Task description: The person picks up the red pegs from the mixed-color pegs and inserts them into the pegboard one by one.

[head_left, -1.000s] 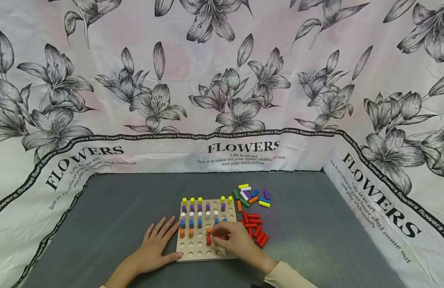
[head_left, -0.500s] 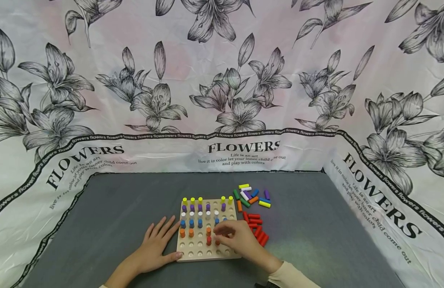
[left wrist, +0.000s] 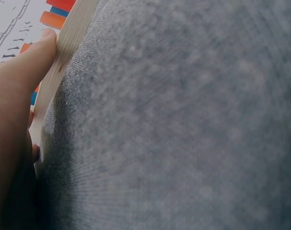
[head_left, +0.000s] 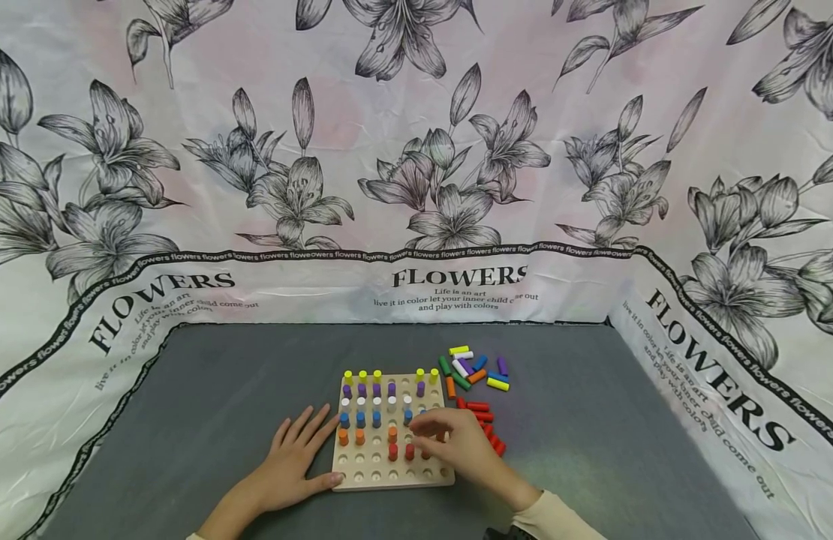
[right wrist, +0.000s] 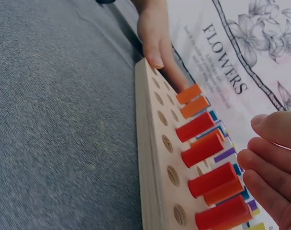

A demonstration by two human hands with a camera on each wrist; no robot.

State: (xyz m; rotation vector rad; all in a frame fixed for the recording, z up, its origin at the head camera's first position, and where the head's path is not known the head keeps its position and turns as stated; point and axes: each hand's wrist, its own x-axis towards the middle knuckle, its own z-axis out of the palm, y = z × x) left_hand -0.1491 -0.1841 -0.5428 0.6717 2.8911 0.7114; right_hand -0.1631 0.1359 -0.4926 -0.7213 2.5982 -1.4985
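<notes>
A wooden pegboard (head_left: 367, 475) holds rows of yellow, purple, white, blue, orange and red pegs. My left hand (head_left: 286, 461) lies spread at its left side, thumb resting on the near-left corner and fingers along the edge. In the left wrist view, that thumb (left wrist: 38, 57) touches the board's wooden edge (left wrist: 64, 52). Over the board's right part hovers my right hand (head_left: 460, 448), fingers loosely bent and holding nothing. The right wrist view has several red pegs (right wrist: 213, 179) standing in one row beside those fingers (right wrist: 267, 175). The right hand hides some holes and pegs in the head view.
Loose red pegs (head_left: 480, 406) lie to the right of the board, partly behind my right hand. Beyond them is a scatter of mixed pegs, among them a green peg (head_left: 461, 382) and a yellow peg (head_left: 497, 384). A flower-printed cloth (head_left: 308, 289) surrounds the grey tabletop (head_left: 592, 420).
My right hand has let go of a red peg, which now stands in its hole, and has shifted right and up a little. The left hand stays in place.
</notes>
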